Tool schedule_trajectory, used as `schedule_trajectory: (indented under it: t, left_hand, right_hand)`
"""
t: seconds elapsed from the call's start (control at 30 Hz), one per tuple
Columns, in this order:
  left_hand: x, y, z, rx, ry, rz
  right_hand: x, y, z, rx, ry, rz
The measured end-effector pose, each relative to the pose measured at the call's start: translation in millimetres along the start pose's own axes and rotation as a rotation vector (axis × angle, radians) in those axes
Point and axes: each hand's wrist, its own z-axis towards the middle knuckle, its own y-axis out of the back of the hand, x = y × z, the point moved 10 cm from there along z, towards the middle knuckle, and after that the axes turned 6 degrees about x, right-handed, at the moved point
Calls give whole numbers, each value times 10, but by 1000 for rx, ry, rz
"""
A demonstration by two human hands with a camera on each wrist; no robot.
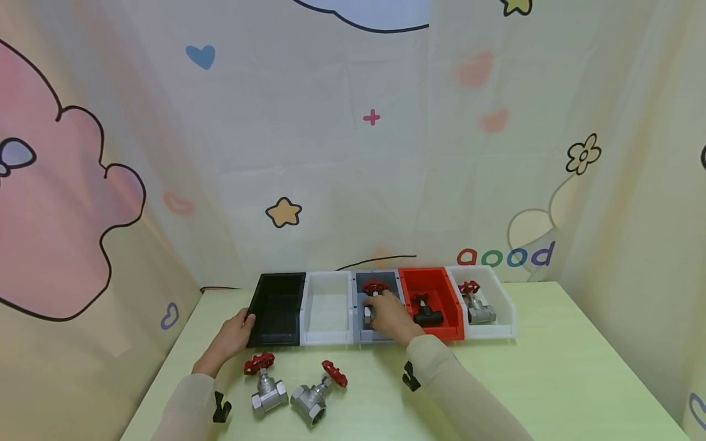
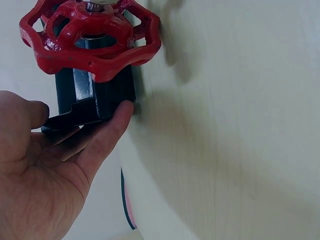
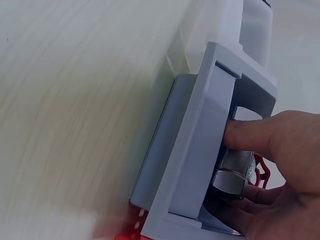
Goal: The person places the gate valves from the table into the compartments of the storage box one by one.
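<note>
At the left end of a row of bins, my left hand grips the side wall of the black bin, thumb on the rim and fingers outside. My right hand reaches into the grey bin and holds a metal gate valve with a red handwheel. In the right wrist view the thumb lies along the valve body and the other fingers curl behind it, partly hidden by the bin. Two more gate valves, one at left and one at right, lie on the table before the bins.
Between the black and grey bins stands a white bin. Right of the grey one, a red bin holds a black-bodied valve. The white end bin holds a metal valve. A printed curtain hangs behind the table.
</note>
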Motion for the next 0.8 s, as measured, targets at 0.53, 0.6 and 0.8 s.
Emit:
schedule_trajectory:
  t: [0.53, 0.6, 0.8]
  left_hand:
    - [8, 6, -24, -7, 6, -7]
    - [4, 3, -26, -9, 7, -10]
    - [7, 8, -9, -12, 8, -7]
  right_hand:
    - [-7, -107, 140, 43, -5, -68]
    - [-21, -128, 155, 55, -15, -66]
    - [-41, -147, 190, 82, -30, -57]
